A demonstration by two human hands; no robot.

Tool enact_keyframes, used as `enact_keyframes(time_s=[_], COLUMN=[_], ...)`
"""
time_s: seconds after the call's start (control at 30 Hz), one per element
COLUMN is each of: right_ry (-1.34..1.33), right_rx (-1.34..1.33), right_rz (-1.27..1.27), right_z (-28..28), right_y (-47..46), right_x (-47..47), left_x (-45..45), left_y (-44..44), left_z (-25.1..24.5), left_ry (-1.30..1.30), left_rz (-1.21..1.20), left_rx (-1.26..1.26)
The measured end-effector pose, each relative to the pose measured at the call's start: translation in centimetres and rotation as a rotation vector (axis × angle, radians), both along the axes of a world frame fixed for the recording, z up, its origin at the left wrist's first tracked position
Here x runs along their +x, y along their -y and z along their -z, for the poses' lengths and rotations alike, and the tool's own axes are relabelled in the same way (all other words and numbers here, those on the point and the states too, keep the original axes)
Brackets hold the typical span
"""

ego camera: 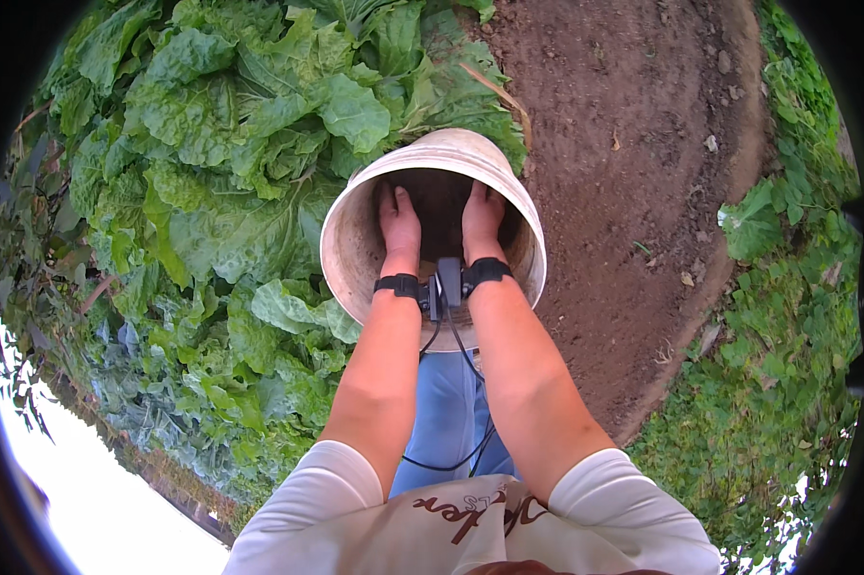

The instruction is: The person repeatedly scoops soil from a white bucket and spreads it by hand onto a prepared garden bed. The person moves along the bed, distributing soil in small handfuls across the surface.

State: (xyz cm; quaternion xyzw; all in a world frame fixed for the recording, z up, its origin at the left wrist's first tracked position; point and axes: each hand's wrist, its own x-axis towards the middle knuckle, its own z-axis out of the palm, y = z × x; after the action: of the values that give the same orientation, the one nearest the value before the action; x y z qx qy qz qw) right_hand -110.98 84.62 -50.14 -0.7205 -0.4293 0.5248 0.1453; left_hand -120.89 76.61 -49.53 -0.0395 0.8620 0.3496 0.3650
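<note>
A white plastic bucket (432, 343) is tilted in front of me, its wide mouth facing me. Both of my hands reach inside it. My left hand (401, 221) is near the left inner wall with the thumb raised, while my right hand (482, 215) is opposite it on the right side. The palms seem to face each other across a gap. Shadow and dark brown contents hide most of the fingertips, so whether they grip anything is unclear. The dark matter in the bucket (440, 194) looks like soil, but it is too dim to be sure.
Large leafy green vegetable plants (245, 144) crowd the left and touch the bucket's far side. Bare brown soil (619, 215) runs along the right, bordered by low creeping plants (784, 323). Black wrist straps (488, 270) carry small devices, with a black cable (455, 467) hanging down.
</note>
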Motion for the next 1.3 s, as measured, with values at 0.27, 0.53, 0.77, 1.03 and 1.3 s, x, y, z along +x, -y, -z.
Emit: enact_keyframes(time_s=[0.27,0.53,0.77,1.03,1.3], right_ry=[0.024,-0.223,-0.715,-0.923,-1.008], right_rx=[-0.035,-0.560,-0.769,-0.583,-0.336], right_rz=[-0.349,-0.133,0.380,0.285,0.412], right_z=[5.4,4.2,4.7,-10.8,-28.9], right_y=[-1.5,-3.6,-1.1,-1.2,4.2], right_x=[0.0,0.9,0.3,-0.4,7.7], left_x=[-2.3,-1.6,1.8,1.6,9.1], left_y=[-1.4,-2.2,-5.1,-4.3,-0.1], left_z=[1.6,4.5,0.3,-11.9,-29.7], left_ry=[0.400,0.335,0.472,0.251,0.319], left_rz=[-0.205,-0.176,-0.420,-0.287,-0.124], left_rx=[-0.013,0.071,0.225,0.540,0.627])
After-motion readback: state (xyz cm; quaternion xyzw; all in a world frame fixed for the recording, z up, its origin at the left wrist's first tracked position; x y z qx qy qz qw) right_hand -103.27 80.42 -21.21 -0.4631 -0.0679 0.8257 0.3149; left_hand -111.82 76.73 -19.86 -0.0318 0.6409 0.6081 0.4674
